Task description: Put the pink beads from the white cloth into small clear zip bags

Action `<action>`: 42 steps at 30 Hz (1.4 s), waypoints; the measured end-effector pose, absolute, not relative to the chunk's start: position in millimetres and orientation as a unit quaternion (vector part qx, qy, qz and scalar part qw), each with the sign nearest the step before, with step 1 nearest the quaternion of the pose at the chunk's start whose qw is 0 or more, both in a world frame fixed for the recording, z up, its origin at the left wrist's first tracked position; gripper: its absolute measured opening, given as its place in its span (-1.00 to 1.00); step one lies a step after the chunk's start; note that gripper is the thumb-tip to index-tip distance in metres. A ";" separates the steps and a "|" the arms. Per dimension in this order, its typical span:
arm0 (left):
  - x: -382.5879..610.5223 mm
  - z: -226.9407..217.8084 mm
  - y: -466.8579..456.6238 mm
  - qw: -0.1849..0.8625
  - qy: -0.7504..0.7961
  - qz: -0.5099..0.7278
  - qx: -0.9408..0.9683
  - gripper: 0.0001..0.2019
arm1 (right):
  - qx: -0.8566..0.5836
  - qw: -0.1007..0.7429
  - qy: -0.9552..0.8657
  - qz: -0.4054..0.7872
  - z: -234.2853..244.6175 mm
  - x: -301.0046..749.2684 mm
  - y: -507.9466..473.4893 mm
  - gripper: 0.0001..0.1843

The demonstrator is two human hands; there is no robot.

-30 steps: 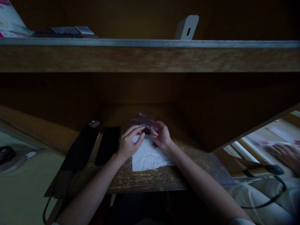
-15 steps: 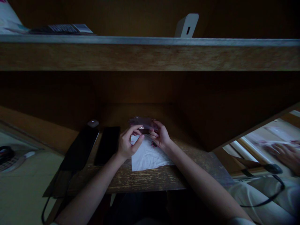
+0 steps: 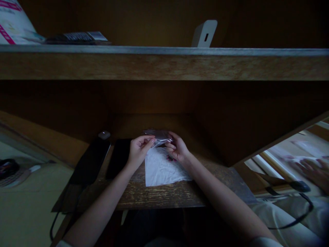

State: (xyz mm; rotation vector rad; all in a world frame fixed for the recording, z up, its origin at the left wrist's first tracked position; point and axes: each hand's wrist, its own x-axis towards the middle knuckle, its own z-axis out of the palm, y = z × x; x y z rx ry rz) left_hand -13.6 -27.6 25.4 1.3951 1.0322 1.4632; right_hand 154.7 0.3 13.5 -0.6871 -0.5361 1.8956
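A small clear plastic bag (image 3: 160, 136) is stretched between my two hands, above the far edge of a white tissue (image 3: 159, 169). My left hand (image 3: 140, 147) pinches the bag's near left edge between thumb and fingers. Closed on the bag's right end is my right hand (image 3: 178, 147), its fingers curled. Some small dark and reddish pieces (image 3: 170, 157) lie on the tissue beside my right hand; they are too small to name. What the bag contains, if anything, I cannot make out.
On the worn wooden desk (image 3: 164, 199) to the left lie a dark phone-like slab (image 3: 118, 159), another black slab (image 3: 89, 161) with a cable, and a small white case (image 3: 104, 134). A shelf (image 3: 164, 65) crosses above, holding a white box (image 3: 205, 33). At right, another person's hand (image 3: 312, 171) shows.
My left thumb and fingers have closed on the bag's edge, where they were apart before. The bag is now pulled out flatter. The view has tilted up slightly.
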 end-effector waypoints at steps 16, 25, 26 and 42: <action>-62.7 3.6 -133.0 0.252 0.575 0.401 0.668 -0.64 | -0.484 0.552 -0.487 0.474 -17.0 152.4 -15.4 -0.49; -64.5 -16.2 -147.5 0.079 0.591 0.308 0.741 -0.64 | -0.496 0.502 -0.541 0.458 -21.7 148.6 -19.9 -0.51; -63.7 -14.5 -148.2 0.061 0.594 0.298 0.745 -0.63 | -0.493 0.500 -0.532 0.473 -21.1 148.5 -20.4 -0.52; -63.1 4.8 -107.9 -0.083 0.494 0.185 0.845 -0.61 | -0.453 0.499 -0.551 0.492 -14.0 149.3 -22.1 -0.58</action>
